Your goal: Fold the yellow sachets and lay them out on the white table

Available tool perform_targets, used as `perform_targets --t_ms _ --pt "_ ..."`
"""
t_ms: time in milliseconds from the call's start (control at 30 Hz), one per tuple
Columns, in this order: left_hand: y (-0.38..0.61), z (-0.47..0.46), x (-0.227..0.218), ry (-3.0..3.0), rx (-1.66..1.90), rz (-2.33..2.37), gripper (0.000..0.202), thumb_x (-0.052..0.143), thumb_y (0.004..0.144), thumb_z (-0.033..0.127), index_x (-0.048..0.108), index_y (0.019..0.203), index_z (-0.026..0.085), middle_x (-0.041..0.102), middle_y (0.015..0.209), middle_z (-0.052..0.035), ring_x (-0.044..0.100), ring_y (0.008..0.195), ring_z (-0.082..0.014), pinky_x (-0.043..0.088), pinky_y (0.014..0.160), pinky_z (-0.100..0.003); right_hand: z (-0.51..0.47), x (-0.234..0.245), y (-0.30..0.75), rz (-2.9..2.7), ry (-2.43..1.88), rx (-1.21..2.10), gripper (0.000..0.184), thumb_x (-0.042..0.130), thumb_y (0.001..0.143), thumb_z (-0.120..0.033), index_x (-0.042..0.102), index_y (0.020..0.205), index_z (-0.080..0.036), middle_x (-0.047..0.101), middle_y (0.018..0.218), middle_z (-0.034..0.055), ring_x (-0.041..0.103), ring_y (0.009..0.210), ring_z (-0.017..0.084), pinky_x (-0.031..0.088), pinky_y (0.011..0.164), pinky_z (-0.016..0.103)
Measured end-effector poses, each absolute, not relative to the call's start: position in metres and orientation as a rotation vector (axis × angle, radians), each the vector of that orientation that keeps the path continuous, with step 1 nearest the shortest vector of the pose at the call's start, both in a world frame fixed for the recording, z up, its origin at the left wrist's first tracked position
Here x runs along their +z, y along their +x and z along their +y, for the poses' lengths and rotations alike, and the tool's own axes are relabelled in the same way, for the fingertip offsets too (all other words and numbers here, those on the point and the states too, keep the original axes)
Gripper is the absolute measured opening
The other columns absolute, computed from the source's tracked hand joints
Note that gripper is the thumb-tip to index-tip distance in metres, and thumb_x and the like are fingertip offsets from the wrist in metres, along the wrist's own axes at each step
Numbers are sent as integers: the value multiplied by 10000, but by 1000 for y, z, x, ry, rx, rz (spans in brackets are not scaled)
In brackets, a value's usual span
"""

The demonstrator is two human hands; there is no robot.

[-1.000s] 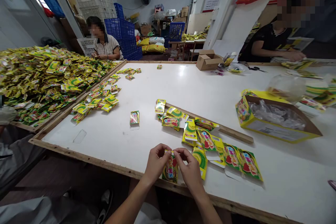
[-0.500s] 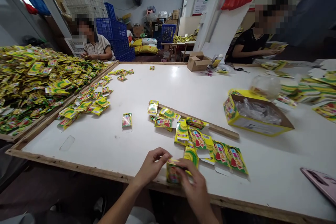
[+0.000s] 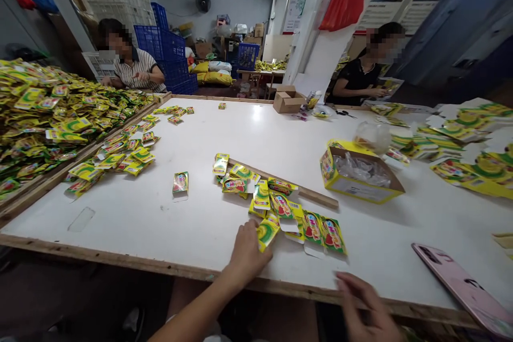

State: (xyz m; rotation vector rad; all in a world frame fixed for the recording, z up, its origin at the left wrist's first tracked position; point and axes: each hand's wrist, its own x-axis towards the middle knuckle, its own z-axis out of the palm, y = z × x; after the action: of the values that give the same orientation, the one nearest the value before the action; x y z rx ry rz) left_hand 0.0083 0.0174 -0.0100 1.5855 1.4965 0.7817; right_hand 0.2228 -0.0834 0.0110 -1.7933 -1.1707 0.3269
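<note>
My left hand [image 3: 249,250] is closed on a small yellow-and-green candy box [image 3: 267,232] at the near end of a cluster of such boxes. My right hand [image 3: 365,304] is at the table's front edge, farther right and blurred, its fingers apart with nothing visible in them. Beside the left hand lie more boxes, some with white flaps sticking out: a box with a watermelon picture [image 3: 282,205], and two side by side, the outer one [image 3: 332,234] farthest right. A single box [image 3: 180,184] lies apart on the left.
A wooden strip [image 3: 318,197] lies behind the cluster. A display carton [image 3: 363,191] holds clear plastic bags. A pink phone [image 3: 460,288] rests at right. Heaped packets [image 3: 52,112] fill the left side behind a wooden rim. Two people sit across the table, near a brown carton [image 3: 288,102].
Both hands were together on a box at the table edge; that box is out of sight now. My right hand has moved right, and my left has reached forward to another box. The view has turned right.
</note>
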Motion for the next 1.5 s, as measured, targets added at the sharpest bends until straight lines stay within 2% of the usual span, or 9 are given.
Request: perform_targets --t_ms 133,267,367,500,633,767,933,1067,1500 --pt "-39 11 -7 877 885 995 261 549 730 355 466 917 193 581 738 -5 552 665 -165 419 674 -281 -49 -13 139 -1157 -1467 876 403 612 785 -538 599 1025 -215 648 1088 98 631 977 271 532 806 335" --pt "-53 4 -9 787 949 844 250 608 744 372 522 853 164 593 719 -5 545 637 -132 414 629 -235 -21 -27 92 -1012 -1219 1111 479 644 797 -480 482 1164 -217 654 1074 111 647 962 254 537 811 353" --pt "-51 2 -13 1027 1054 936 299 641 791 391 537 961 168 626 842 -33 588 757 -161 447 706 -259 -12 -31 81 -1037 -1176 1112 454 657 805 -446 476 1148 -210 670 993 94 661 880 236 537 772 335" --pt "-55 0 -15 1220 1192 1018 431 614 846 305 418 1223 234 627 923 -23 613 835 -170 460 773 -282 -12 -31 83 -1164 -1190 1077 405 641 833 -430 508 1143 -207 671 948 70 658 831 221 533 729 302" --pt "-69 2 -18 1282 1072 1011 210 603 841 257 566 1038 191 632 892 -24 602 825 -171 459 746 -263 -9 -27 88 -1361 -1199 1068 296 593 872 -424 622 1060 -197 670 1002 81 647 868 232 524 768 311" --pt "-75 8 -17 1279 1082 1033 101 615 822 227 600 905 173 633 859 -24 596 829 -176 466 765 -267 2 -28 88 -1431 -1179 1021 284 554 893 -436 676 968 -190 674 990 90 629 925 254 516 806 337" --pt "-72 7 -14 1210 1201 972 318 601 836 194 517 1140 236 638 1057 -47 619 951 -192 483 848 -312 8 -34 83 -1308 -1175 1005 319 596 877 -403 595 1128 -205 661 1010 81 630 931 234 528 781 322" --pt "-73 4 -10 1331 1192 1050 117 581 859 219 639 956 185 666 1014 -72 622 985 -216 475 893 -334 5 -28 82 -1456 -1122 993 224 584 892 -375 658 1016 -204 648 1053 86 606 986 236 506 814 320" --pt "-65 7 -5 1163 1252 1223 174 637 826 322 669 821 152 671 755 -34 592 705 -160 469 666 -249 8 -8 73 -1407 -1250 941 301 585 875 -465 655 876 -172 656 789 56 588 695 197 485 661 282"
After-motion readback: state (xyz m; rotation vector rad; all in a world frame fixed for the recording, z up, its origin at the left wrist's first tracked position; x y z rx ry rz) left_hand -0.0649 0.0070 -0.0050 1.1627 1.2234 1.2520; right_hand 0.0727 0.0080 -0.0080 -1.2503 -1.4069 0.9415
